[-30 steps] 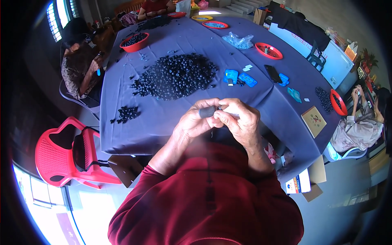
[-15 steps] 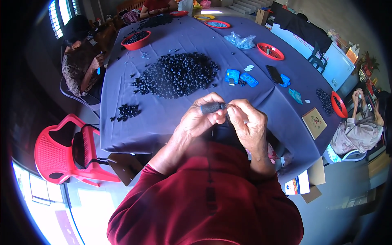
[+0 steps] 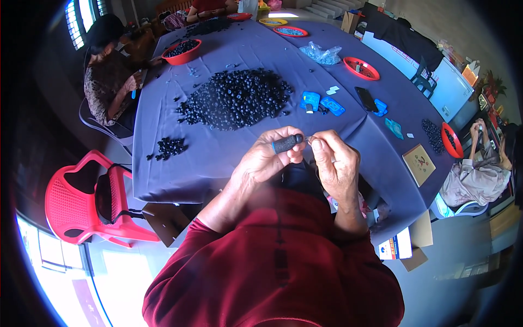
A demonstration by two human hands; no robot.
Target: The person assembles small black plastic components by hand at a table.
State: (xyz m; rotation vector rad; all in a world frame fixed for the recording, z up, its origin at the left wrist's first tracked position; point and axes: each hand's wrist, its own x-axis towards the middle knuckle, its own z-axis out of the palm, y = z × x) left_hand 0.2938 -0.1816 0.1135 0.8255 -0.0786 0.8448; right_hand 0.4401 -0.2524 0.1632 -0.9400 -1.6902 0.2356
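Note:
My left hand [image 3: 264, 155] is closed in front of my chest, above the table's near edge. A dark grey sleeve with a blue rim [image 3: 284, 144] seems to cover its thumb. At the sleeve's tip, my left fingers hold a small black round piece [image 3: 298, 138]. Close beside it, my right hand [image 3: 338, 162] pinches thumb against forefinger on something thin, too small to name. A slight gap separates the two hands. Beyond them on the table lies a large heap of small black pieces [image 3: 237, 99], with a smaller black cluster [image 3: 170, 147] to its left.
A grey-blue cloth [image 3: 212, 163] covers the table. On it are red bowls [image 3: 182, 57], blue packets [image 3: 332, 106], a phone [image 3: 365, 99], a plastic bag [image 3: 321, 53] and a tan booklet [image 3: 419, 164]. A red chair [image 3: 71, 201] stands left. Other people sit around the table.
My right hand has drawn slightly right, away from the left. The black piece at my left fingertips shows more plainly. The person at left has lowered the hand with the blue item.

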